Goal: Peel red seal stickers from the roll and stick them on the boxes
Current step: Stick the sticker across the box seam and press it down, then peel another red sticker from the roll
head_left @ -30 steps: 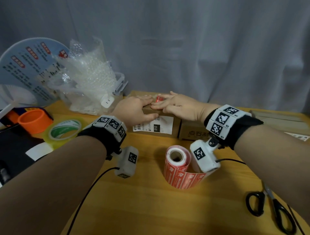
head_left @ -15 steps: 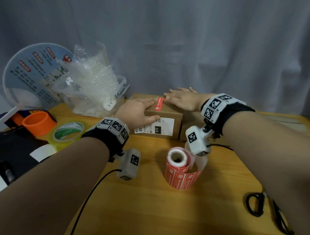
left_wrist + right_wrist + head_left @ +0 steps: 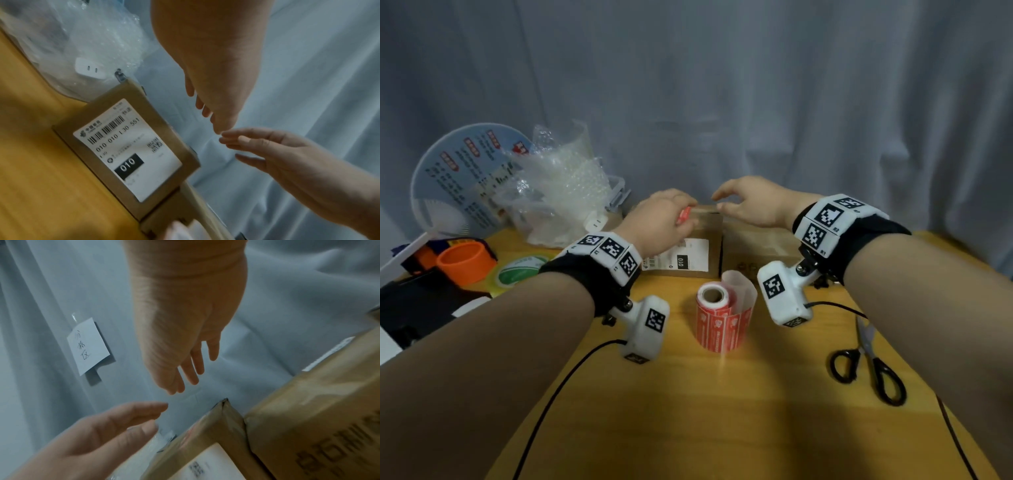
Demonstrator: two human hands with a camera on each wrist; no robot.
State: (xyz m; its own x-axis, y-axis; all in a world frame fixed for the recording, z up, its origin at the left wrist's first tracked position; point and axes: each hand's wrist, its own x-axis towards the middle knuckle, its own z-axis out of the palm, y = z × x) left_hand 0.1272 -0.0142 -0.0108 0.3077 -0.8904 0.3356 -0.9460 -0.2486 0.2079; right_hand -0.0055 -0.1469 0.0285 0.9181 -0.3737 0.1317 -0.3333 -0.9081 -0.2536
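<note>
A: Nearest the camera, what is sitting on the wooden table [image 3: 688, 411]?

B: The sticker roll [image 3: 717, 318] is standing on end at the centre, a loose tail of backing paper curling beside it. Black scissors [image 3: 869, 366] are lying to its right.

A: And behind the roll?

B: The labelled box [image 3: 685, 253] is resting just behind it, touching a second box [image 3: 753, 246] on its right. A red sticker [image 3: 683, 215] is showing on the labelled box's top, at the left hand's fingers.

A: State of the hands?

B: The left hand [image 3: 659, 222] is hovering over the box top, fingers loosely bent and holding nothing. The right hand [image 3: 753, 202] is floating above the boxes, fingers spread and relaxed.

A: Farther back?

B: Bubble wrap [image 3: 558, 185] and a round fan [image 3: 455, 178] are leaning against the grey curtain [image 3: 722, 85].
</note>
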